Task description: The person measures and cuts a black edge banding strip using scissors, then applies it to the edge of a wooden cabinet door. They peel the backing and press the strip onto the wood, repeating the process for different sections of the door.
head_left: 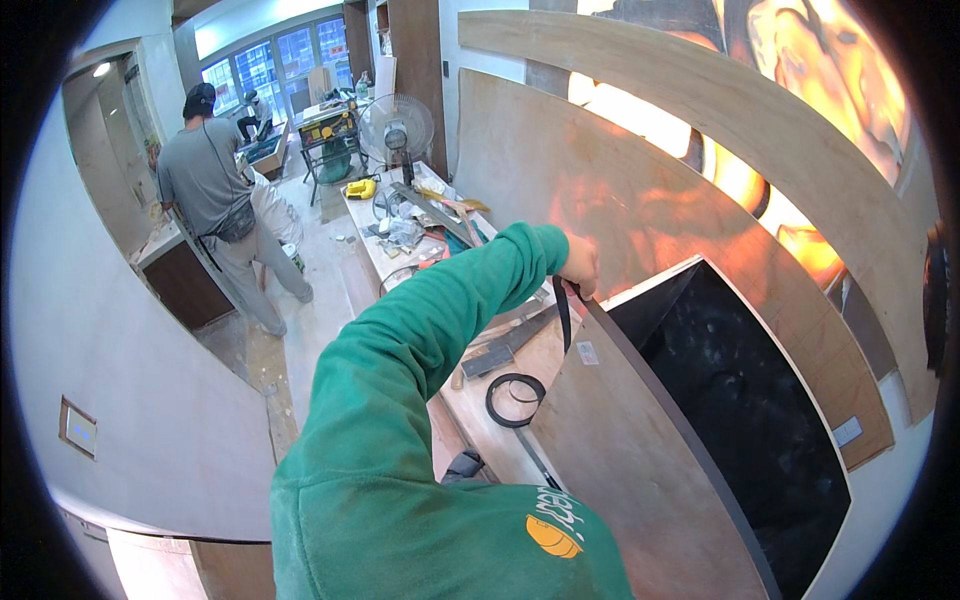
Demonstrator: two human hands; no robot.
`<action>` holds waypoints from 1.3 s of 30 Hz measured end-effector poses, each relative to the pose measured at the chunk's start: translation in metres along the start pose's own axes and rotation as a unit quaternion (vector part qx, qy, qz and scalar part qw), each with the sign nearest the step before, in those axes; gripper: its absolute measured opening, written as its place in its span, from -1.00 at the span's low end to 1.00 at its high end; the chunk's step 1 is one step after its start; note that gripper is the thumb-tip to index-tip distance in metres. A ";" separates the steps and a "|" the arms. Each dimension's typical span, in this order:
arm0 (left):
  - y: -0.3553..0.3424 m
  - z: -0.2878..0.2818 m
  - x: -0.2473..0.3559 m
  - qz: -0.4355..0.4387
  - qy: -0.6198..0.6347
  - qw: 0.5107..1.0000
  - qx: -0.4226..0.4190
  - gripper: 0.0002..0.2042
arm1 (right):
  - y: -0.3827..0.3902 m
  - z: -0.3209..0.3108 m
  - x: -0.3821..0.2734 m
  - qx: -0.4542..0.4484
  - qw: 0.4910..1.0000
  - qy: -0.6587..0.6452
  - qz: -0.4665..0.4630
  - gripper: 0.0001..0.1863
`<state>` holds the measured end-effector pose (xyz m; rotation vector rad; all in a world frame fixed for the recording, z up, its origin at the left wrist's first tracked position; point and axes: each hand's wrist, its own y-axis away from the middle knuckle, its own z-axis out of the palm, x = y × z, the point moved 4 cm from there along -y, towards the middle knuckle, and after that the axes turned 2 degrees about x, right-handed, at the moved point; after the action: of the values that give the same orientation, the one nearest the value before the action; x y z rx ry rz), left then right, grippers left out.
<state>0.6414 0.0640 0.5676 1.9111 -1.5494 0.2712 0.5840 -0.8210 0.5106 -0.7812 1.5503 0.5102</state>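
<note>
My left hand [582, 266], in a green sleeve, grips a black strip [563, 312] at the upper corner of a large wooden panel [620, 450] with a dark edge. The strip hangs down beside the panel. A coil of black strip [515, 421] lies on the cluttered work surface, near a flat grey bar [488, 362]. Right of the panel is a black-faced recessed box [740, 400] with a pale rim. My right hand is not in view.
A co-worker [205, 170] stands at left; another person [255, 118] is farther back. A standing fan [395, 130], saw table [328, 130] and yellow tool [361, 188] are ahead. A tall plywood board [500, 150] lines the glowing right wall.
</note>
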 end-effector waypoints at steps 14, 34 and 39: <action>-0.008 -0.004 -0.009 0.027 -0.032 0.999 0.017 -0.78 | -0.059 -0.020 0.028 -0.084 0.996 0.029 0.000 -0.80; 0.009 -0.003 0.002 -0.015 0.022 1.000 -0.003 -0.87 | -0.045 -0.018 0.026 -0.092 0.993 0.071 -0.036 -0.64; 0.011 -0.002 0.006 -0.011 0.031 0.999 -0.004 -0.87 | -0.043 -0.015 0.027 -0.084 0.995 0.057 -0.019 -0.65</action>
<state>0.6333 0.0595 0.5769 1.8950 -1.4858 0.3108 0.6049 -0.8654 0.4908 -0.9812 1.6092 0.5818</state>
